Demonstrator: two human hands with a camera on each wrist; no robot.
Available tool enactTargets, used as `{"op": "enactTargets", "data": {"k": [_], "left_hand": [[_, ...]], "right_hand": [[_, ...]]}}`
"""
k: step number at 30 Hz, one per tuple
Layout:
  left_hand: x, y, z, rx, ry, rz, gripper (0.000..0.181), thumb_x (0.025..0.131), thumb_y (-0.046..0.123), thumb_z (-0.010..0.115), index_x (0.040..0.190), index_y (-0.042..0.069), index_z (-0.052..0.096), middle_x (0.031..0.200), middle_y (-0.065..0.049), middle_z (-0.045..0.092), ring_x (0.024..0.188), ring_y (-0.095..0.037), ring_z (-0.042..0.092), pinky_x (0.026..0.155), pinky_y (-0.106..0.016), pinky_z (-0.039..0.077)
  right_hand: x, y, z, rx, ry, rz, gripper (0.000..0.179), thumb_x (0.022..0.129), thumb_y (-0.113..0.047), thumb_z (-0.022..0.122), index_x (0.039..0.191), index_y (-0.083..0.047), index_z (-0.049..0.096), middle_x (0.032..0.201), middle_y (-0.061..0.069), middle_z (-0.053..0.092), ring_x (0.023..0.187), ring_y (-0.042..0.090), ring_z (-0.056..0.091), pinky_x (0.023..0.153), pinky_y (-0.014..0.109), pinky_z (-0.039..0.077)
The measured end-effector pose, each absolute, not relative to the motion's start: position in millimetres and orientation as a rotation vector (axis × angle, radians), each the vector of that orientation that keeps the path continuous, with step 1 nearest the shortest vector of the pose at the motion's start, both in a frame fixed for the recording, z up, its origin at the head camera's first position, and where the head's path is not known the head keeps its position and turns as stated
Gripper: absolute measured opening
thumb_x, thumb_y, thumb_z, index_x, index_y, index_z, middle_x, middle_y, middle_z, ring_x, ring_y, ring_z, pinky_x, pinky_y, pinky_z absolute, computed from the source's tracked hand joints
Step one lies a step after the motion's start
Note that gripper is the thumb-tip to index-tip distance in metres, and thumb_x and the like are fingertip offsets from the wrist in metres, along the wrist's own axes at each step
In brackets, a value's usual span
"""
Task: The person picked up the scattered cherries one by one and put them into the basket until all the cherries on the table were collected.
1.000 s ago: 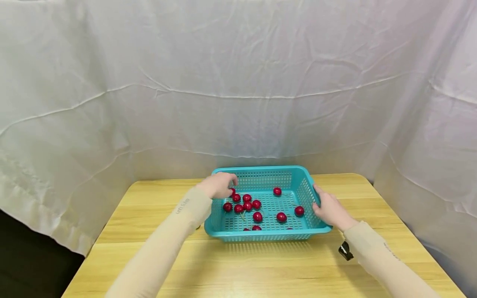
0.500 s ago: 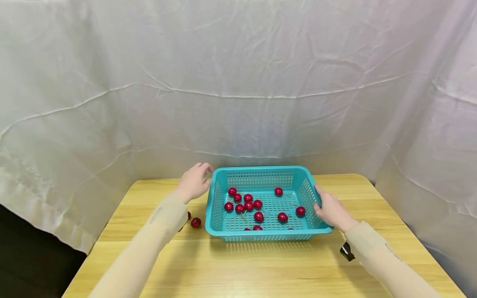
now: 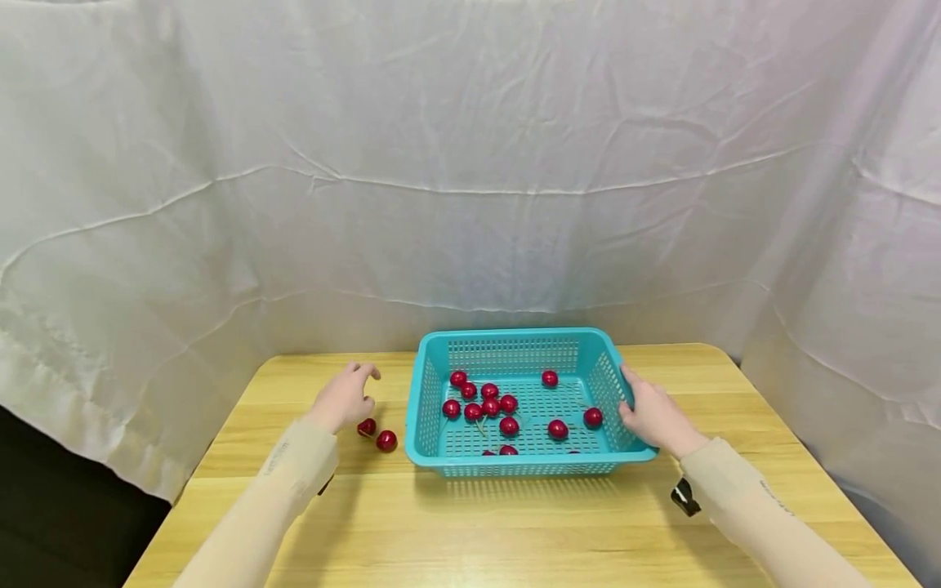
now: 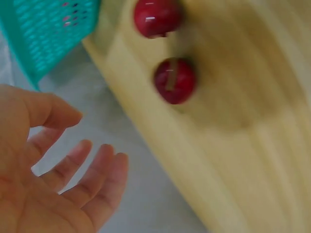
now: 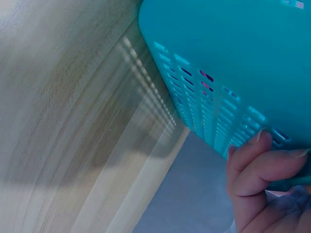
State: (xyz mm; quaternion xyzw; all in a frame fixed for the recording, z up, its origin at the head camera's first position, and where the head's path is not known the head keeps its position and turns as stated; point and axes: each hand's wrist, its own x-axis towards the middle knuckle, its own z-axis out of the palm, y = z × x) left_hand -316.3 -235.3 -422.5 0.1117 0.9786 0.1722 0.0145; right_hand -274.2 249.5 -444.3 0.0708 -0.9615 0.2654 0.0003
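A turquoise plastic basket with perforated walls stands on the table, and several red cherries lie scattered on its floor. My right hand grips the basket's right rim; in the right wrist view its curled fingers press against the perforated wall. Left of the basket, my left hand hovers above the table with relaxed, slightly bent fingers and nothing in them. Close by it on the wood are two cherries, one darker cherry and a second cherry nearer the basket.
The light wooden table ends at a back edge in front of a hanging pale curtain. Curtain also closes off both sides. A dark area lies beyond the table at the lower left.
My left hand has left the basket's inside, moved left past its rim and lowered near the two cherries on the table, which have come into view. My right hand stays on the rim.
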Motion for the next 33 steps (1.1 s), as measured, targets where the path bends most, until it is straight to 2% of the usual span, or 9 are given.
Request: {"op": "enactTargets", "data": {"k": [5, 13, 19, 24, 33], "left_hand": [[-310.4, -240.2, -438.1, 0.284, 2.898, 0.513, 0.051, 0.085, -0.001, 0.062, 0.135, 0.006, 0.055, 0.138, -0.025, 0.052, 0.089, -0.028, 0.058, 0.070, -0.037, 0.050], [-304.1, -246.1, -453.3, 0.280, 2.838, 0.473, 0.059, 0.075, -0.012, 0.058, 0.131, 0.007, 0.059, 0.126, -0.022, 0.057, 0.093, -0.027, 0.058, 0.077, -0.037, 0.051], [-304.6, -245.8, -462.1, 0.283, 2.843, 0.450, 0.053, 0.071, -0.012, 0.062, 0.121, 0.009, 0.063, 0.116, -0.018, 0.056, 0.083, -0.026, 0.055, 0.073, -0.037, 0.050], [-305.4, -243.0, -465.0, 0.281, 2.848, 0.414, 0.048, 0.073, -0.010, 0.063, 0.116, 0.011, 0.064, 0.114, -0.016, 0.056, 0.086, -0.028, 0.056, 0.075, -0.041, 0.053], [-306.4, -239.2, -466.8, 0.293, 2.873, 0.388, 0.033, 0.076, -0.008, 0.066, 0.101, 0.013, 0.063, 0.101, -0.009, 0.053, 0.084, -0.027, 0.053, 0.074, -0.039, 0.049]], "right_hand": [[-274.3, 249.5, -444.8, 0.232, -3.011, 0.842, 0.073, 0.096, -0.006, 0.051, 0.155, 0.013, 0.013, 0.135, 0.048, 0.047, 0.049, 0.013, 0.056, 0.046, 0.025, 0.051], [-274.9, 249.7, -447.3, 0.227, -3.004, 0.816, 0.073, 0.095, -0.006, 0.051, 0.155, 0.013, 0.014, 0.129, 0.048, 0.052, 0.044, 0.014, 0.051, 0.045, 0.028, 0.048], [-275.1, 250.7, -447.0, 0.222, -3.008, 0.819, 0.073, 0.095, -0.006, 0.050, 0.155, 0.013, 0.013, 0.128, 0.048, 0.052, 0.044, 0.014, 0.052, 0.045, 0.029, 0.049], [-274.7, 250.4, -446.7, 0.225, -3.003, 0.809, 0.074, 0.095, -0.006, 0.051, 0.155, 0.013, 0.013, 0.126, 0.047, 0.054, 0.044, 0.014, 0.052, 0.045, 0.028, 0.049], [-272.4, 247.9, -445.6, 0.218, -3.007, 0.804, 0.073, 0.096, -0.006, 0.052, 0.155, 0.013, 0.014, 0.135, 0.047, 0.048, 0.047, 0.013, 0.055, 0.046, 0.027, 0.050]]}}
